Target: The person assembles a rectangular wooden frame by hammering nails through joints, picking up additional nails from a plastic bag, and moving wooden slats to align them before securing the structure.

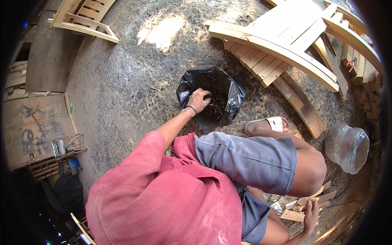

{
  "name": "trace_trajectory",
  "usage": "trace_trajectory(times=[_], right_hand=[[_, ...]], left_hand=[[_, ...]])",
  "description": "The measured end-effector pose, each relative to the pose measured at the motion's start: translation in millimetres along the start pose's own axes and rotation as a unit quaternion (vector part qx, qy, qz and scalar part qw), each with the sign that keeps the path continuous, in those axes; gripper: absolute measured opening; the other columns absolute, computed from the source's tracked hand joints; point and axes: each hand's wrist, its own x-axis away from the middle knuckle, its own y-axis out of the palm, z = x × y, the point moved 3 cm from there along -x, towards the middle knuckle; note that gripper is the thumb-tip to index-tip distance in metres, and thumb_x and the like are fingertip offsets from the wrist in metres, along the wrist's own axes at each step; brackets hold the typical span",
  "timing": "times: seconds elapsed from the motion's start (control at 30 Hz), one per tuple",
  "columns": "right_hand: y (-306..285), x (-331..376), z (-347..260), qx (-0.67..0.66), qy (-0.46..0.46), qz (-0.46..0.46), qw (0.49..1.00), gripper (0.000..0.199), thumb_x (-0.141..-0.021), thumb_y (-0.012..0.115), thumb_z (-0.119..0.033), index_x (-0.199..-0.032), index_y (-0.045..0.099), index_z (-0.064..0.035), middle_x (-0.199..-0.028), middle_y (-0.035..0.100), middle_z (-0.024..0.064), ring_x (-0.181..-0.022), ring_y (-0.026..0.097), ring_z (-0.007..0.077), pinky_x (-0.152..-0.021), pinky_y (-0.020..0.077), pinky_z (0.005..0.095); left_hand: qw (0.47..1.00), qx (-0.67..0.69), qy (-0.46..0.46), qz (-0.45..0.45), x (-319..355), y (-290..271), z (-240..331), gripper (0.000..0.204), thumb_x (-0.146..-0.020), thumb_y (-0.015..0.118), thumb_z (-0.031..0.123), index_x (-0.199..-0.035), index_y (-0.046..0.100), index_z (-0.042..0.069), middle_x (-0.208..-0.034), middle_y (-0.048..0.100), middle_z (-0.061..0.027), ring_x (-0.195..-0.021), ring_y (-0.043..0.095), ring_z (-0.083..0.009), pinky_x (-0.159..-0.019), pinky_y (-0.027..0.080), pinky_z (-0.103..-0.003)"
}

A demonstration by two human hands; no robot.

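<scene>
My left hand (pixel 198 101) reaches into the mouth of a black plastic bag (pixel 234 94) that stands on the ground. Its fingers are bent and apart, and I see nothing held between them. Dark, twiggy debris (pixel 217 98) lies inside the bag, just beside the fingertips. Down at the lower right, beyond my knee, my right hand (pixel 311 214) is closed around a pale wood offcut (pixel 303 201). More short wood offcuts (pixel 293 215) lie about that hand.
A large clear plastic jug (pixel 347 148) rests on its side at the right. Slatted wooden furniture (pixel 281 45) stands at the upper right, with a loose board (pixel 298 104) below it. Another slatted wooden frame (pixel 87 18) is at the upper left. Wooden panels (pixel 36 126) line the left.
</scene>
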Motion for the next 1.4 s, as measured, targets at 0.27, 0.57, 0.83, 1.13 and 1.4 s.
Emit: trace_trajectory(times=[0.27,0.57,0.83,1.13,1.4], right_hand=[[0,9,-1,0.007,0.016,0.023,1.000,0.023,-0.104,0.050,-0.023,-0.099,0.056,-0.0020,-0.072,0.051,0.0005,-0.064,0.050,0.0075,-0.058,0.0419,0.0245],[-3,8,9,0.019,0.016,0.016,1.000,0.024,-0.104,0.050,-0.026,-0.096,0.055,-0.0030,-0.067,0.049,-0.0004,-0.060,0.049,0.0071,-0.055,0.0382,0.0233],[-1,15,4,0.020,0.023,0.025,0.999,0.025,-0.104,0.050,-0.027,-0.099,0.057,-0.0032,-0.066,0.049,-0.0010,-0.060,0.047,0.0061,-0.053,0.0345,0.0234],[-2,14,5,0.032,0.033,0.027,0.999,0.025,-0.104,0.050,-0.027,-0.101,0.057,-0.0035,-0.068,0.049,-0.0011,-0.061,0.047,0.0064,-0.055,0.0351,0.0233],[-1,19,9,0.013,0.028,0.026,0.999,0.025,-0.104,0.050,-0.026,-0.103,0.056,-0.0021,-0.069,0.048,0.0008,-0.061,0.047,0.0074,-0.057,0.0399,0.0241]], left_hand=[[0.929,0.296,-0.109,-0.192,-34,-36,-31,0.029,-0.095,0.066,0.023,-0.113,0.068,0.001,-0.097,0.068,-0.0021,-0.081,0.064,-0.0082,-0.073,0.056,-0.027],[0.811,0.479,-0.229,-0.245,-36,-35,-28,0.026,-0.095,0.066,0.024,-0.115,0.061,0.008,-0.101,0.067,-0.0013,-0.086,0.066,-0.0109,-0.077,0.055,-0.028],[0.798,0.490,-0.273,-0.219,-39,-28,-33,0.019,-0.095,0.066,0.019,-0.110,0.061,0.008,-0.101,0.068,-0.0021,-0.084,0.066,-0.0124,-0.073,0.056,-0.029],[0.807,0.452,-0.315,-0.213,-41,-40,-16,0.021,-0.091,0.068,0.023,-0.106,0.062,0.010,-0.100,0.069,-0.0032,-0.087,0.070,-0.0177,-0.079,0.056,-0.034],[0.876,0.372,-0.273,-0.140,-56,-47,-11,0.012,-0.097,0.052,0.018,-0.105,0.057,0.011,-0.097,0.069,-0.0041,-0.093,0.069,-0.0181,-0.085,0.054,-0.036]])
